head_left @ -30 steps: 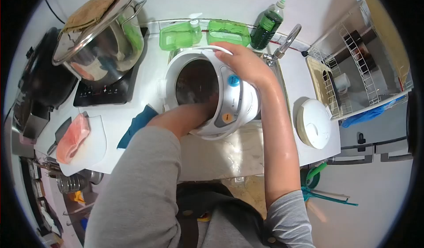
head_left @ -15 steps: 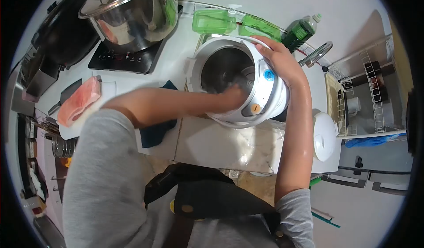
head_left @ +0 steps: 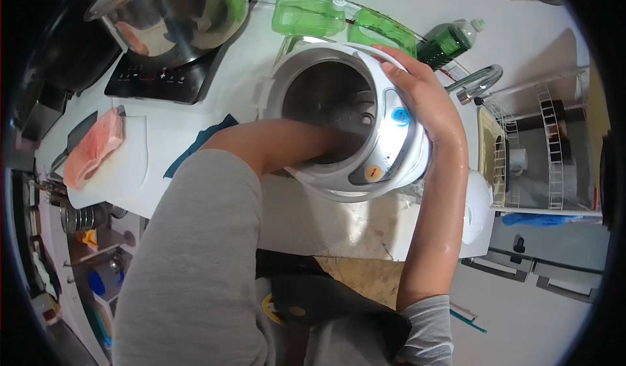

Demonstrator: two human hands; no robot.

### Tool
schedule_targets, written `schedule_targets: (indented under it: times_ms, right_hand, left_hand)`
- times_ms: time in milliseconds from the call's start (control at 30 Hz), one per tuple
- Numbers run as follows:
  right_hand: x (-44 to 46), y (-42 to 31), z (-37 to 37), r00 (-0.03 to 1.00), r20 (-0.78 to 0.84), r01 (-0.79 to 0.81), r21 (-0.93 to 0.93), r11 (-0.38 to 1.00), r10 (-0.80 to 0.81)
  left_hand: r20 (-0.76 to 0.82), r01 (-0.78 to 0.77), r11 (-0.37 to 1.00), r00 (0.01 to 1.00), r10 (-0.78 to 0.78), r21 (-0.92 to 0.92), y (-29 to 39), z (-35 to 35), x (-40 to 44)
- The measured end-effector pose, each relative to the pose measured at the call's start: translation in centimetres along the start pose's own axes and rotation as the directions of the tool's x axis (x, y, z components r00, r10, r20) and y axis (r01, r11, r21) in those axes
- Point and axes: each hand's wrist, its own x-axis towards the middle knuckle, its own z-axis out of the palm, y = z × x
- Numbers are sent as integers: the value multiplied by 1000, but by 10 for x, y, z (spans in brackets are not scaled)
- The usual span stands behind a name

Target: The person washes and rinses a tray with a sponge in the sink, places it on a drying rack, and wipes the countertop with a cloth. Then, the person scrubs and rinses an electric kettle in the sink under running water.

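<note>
A white rice cooker [head_left: 365, 182] lies tipped over the sink area, its mouth facing me. Inside its dark cavity a round metal piece shows at the bottom. My right hand [head_left: 417, 92] grips the cooker's upper right rim, with thumb and fingers bent over the edge. My left hand [head_left: 344, 146] reaches into the cavity along its lower wall; shadow hides its fingers, so I cannot tell whether it holds anything. A dark blue cloth [head_left: 201, 143] lies on the counter beside my left forearm.
Left are a large steel pot [head_left: 176, 20] on an induction cooker [head_left: 160, 82] and raw meat [head_left: 96, 147] on a white cutting board [head_left: 135, 164]. Behind are green containers [head_left: 306, 17], a green soap bottle [head_left: 450, 45] and a faucet [head_left: 479, 82]. A white lid [head_left: 477, 206] and dish rack [head_left: 551, 144] stand right.
My left hand has gone deeper into the cooker, down and inward, and its forearm has followed. The right hand keeps its grip on the rim. My view has shifted slightly.
</note>
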Motion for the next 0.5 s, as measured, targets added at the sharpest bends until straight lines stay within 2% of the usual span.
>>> schedule_targets:
  times_ms: [67, 133, 167, 200, 233, 267, 300, 333, 367, 433, 500]
  right_hand:
    - [2, 1, 0, 1000, 23, 16, 20, 1000, -16]
    - [1, 1, 0, 1000, 25, 16, 60, 998, -18]
    - [1, 2, 0, 1000, 4, 19, 51, 999, -19]
    - [1, 4, 1, 1000, -11, 22, 40, 999, -21]
    - [2, 4, 1, 999, -22, 29, 28, 999, -28]
    - [3, 3, 1, 1000, -14, 25, 31, 999, -24]
    - [3, 3, 0, 1000, -7, 20, 33, 999, -20]
    - [3, 2, 1, 1000, -1, 15, 35, 999, -15]
    - [3, 0, 2, 1000, -5, 0, 30, 1000, 0]
    - [1, -2, 2, 999, -19, -39, 14, 999, 39]
    - [2, -1, 2, 1000, -17, -18, 31, 999, 19]
  left_hand:
    - [34, 31, 912, 999, -18, -409, 42, 19, 2]
    - [57, 20, 859, 998, 11, -511, 81, 22, -3]
    - [47, -24, 909, 998, 48, -415, 86, 22, -9]
    - [36, -106, 979, 993, 114, -176, 81, 18, -20]
    - [39, -201, 967, 980, 197, 160, 77, 15, -38]
    - [74, -271, 828, 960, 270, 492, 72, 9, -58]
    - [192, -301, 552, 950, 247, 778, 74, -2, -69]
    - [294, -355, 249, 922, 251, 901, 74, -8, -73]
    - [651, -657, -80, 754, -92, 750, 59, -46, -54]
    - [785, -797, -30, 586, 202, 603, 51, -68, -14]
    - [735, -789, 5, 574, 360, 614, 55, -64, -2]
